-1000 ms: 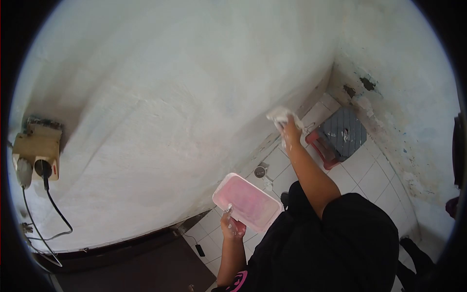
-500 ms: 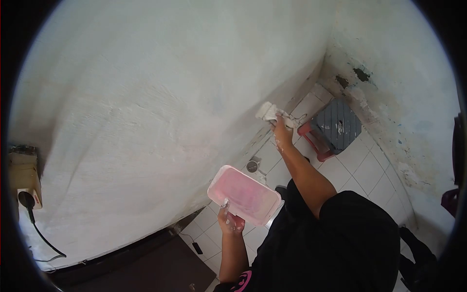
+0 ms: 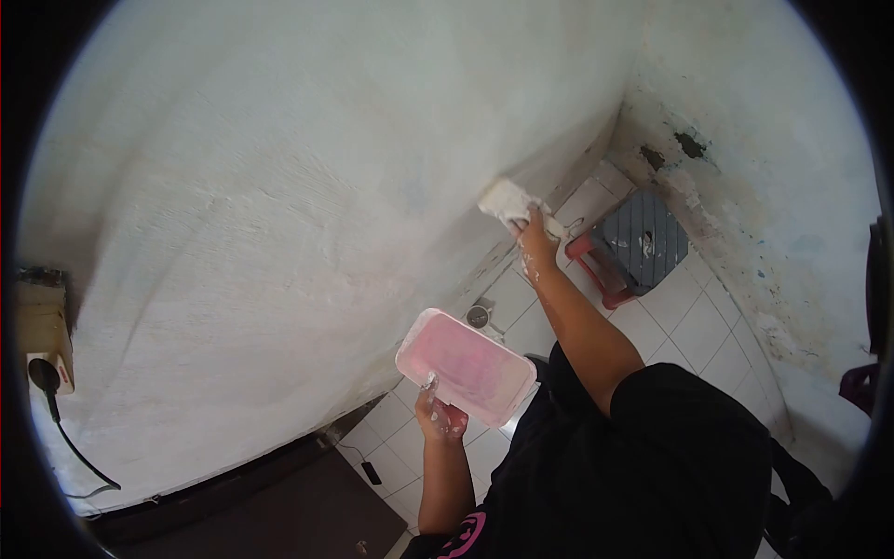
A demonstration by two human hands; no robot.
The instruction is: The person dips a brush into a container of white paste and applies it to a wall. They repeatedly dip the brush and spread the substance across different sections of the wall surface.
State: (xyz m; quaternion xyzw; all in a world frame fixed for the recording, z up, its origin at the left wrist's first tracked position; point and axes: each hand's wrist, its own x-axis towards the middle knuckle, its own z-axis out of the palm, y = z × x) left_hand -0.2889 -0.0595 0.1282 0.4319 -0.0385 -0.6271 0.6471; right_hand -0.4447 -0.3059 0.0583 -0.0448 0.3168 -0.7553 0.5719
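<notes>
Gripping the pink tray (image 3: 470,366) by its edge, the left hand (image 3: 441,416) is closing its thumb over the rim. The right hand (image 3: 537,244), clasped on a white-coated brush (image 3: 507,202), is holding it at the wall (image 3: 279,205), above and right of the tray; whether they are touching is unclear. 1 gray-topped stool (image 3: 643,240) is standing farther right of the tray.

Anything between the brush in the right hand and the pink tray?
Nothing visible blocks the brush from the pink tray; the cup-like item showing between them appears to be down on the tiled floor.
</notes>
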